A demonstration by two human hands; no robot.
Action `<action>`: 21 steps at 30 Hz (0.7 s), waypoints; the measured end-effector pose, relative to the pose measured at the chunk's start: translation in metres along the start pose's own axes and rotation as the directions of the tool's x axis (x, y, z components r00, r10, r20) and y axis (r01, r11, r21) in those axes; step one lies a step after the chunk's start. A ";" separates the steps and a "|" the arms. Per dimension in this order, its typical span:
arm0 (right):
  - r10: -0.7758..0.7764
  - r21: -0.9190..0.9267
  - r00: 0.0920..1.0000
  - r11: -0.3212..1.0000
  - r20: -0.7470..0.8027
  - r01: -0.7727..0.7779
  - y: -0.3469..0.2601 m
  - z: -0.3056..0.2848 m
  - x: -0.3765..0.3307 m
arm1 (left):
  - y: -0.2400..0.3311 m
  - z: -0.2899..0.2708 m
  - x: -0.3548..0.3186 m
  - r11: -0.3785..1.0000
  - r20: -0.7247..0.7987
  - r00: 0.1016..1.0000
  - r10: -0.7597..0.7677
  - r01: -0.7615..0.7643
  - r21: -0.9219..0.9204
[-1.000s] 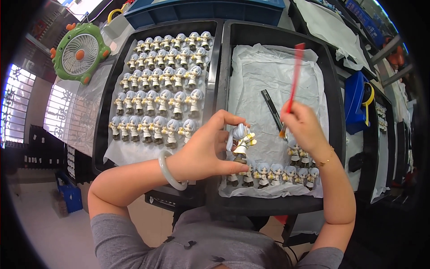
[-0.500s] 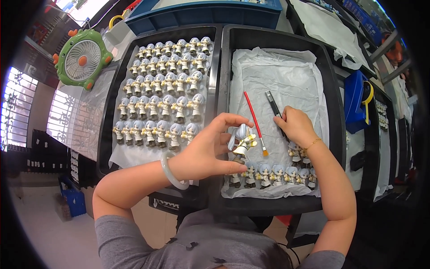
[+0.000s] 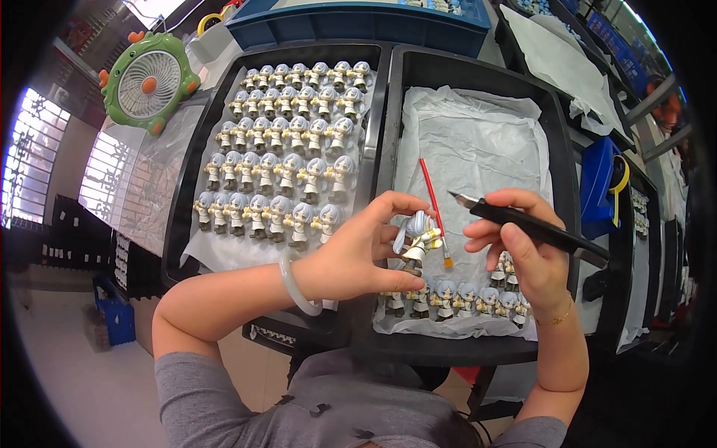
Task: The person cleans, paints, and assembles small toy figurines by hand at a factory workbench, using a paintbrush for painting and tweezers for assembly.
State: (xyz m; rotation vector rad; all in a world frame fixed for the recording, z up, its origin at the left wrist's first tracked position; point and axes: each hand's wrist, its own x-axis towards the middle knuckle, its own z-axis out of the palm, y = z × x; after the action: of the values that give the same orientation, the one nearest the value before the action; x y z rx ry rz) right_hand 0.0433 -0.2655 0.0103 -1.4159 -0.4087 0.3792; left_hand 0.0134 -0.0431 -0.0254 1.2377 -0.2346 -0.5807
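My left hand (image 3: 349, 250) is closed around a small figurine (image 3: 415, 239) with pale hair and a white outfit, held tilted between thumb and fingers. In my right hand (image 3: 536, 272) is a black-handled craft knife (image 3: 544, 234), its pointed blade aimed left toward the figurine, apart from it. Below both hands is a black tray (image 3: 564, 142) lined with white paper. A red paintbrush (image 3: 432, 196) lies on that paper, just right of the held figurine. A row of similar figurines (image 3: 467, 297) lies along the tray's near edge, with a couple more partly hidden behind my right hand.
Another black tray (image 3: 382, 89) on the left holds several rows of matching figurines (image 3: 287, 172). A green animal-shaped fan (image 3: 149, 84) stands at the far left. Beyond the trays sits a blue bin (image 3: 358, 28); a blue tape dispenser (image 3: 597, 187) stands at the right.
My right hand has lifted the craft knife off the paper and turned its blade toward the left. My left hand still holds the figurine. The view has shifted slightly.
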 end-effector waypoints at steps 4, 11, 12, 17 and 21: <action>-0.209 -0.282 0.968 0.929 0.138 0.240 0.005 0.001 -0.001 | 0.001 0.002 0.000 1.000 -0.012 1.000 -0.001 0.001 -0.021; -0.103 -0.373 0.995 0.923 0.002 0.096 0.013 0.016 -0.007 | 0.000 0.001 0.000 1.000 -0.022 1.000 0.013 -0.013 0.025; -0.188 -0.411 0.982 0.894 0.015 0.178 0.018 0.015 -0.006 | 0.000 0.002 0.000 0.999 -0.017 1.000 0.013 -0.013 0.033; -0.286 -0.510 0.946 0.797 0.151 0.322 0.019 0.010 0.000 | -0.002 -0.001 0.000 0.999 -0.009 1.000 0.016 -0.016 0.028; -0.328 -0.536 0.926 0.755 0.190 0.377 0.021 0.009 0.000 | 0.000 0.000 0.000 0.999 -0.002 1.000 0.012 -0.012 0.039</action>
State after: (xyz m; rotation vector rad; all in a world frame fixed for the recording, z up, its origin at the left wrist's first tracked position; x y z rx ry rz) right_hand 0.0383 -0.2549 -0.0097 -1.8563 -0.9022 -0.0080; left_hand 0.0134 -0.0433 -0.0253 1.2732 -0.2527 -0.5667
